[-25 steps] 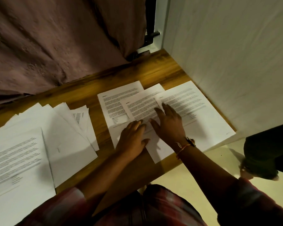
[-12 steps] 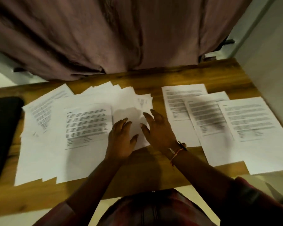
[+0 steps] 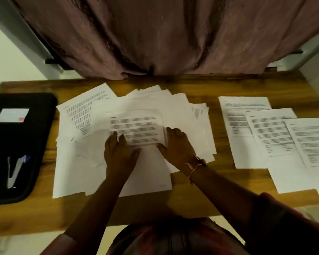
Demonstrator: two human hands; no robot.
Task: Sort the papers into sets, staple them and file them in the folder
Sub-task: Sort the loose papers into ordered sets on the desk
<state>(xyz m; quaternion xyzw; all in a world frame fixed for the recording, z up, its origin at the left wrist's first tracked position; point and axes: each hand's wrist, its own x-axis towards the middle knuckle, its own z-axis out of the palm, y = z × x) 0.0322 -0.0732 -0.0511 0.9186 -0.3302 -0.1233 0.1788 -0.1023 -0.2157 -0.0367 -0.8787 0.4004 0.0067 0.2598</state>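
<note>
A loose pile of white papers (image 3: 182, 115) is spread over the middle of the wooden desk (image 3: 201, 85). On top lies a printed sheet (image 3: 136, 124). My left hand (image 3: 118, 153) rests flat on that sheet's lower left part, fingers straight. My right hand (image 3: 179, 146) lies at the sheet's right edge, with the thumb on the sheet and the fingers beside it. To the right, three printed sheets (image 3: 269, 137) lie fanned out and overlapping. A black folder (image 3: 35, 126) sits at the left end of the desk with a stapler (image 3: 13, 172) on it.
A white card (image 3: 12, 115) lies on the folder's upper part. A brownish curtain (image 3: 155, 34) hangs behind the desk's far edge. A white wall borders the desk on the right. Bare wood shows between the pile and the three sheets.
My view has swung left from the three fanned sheets to the middle pile. Both hands left those sheets and now rest on the pile's top printed sheet.
</note>
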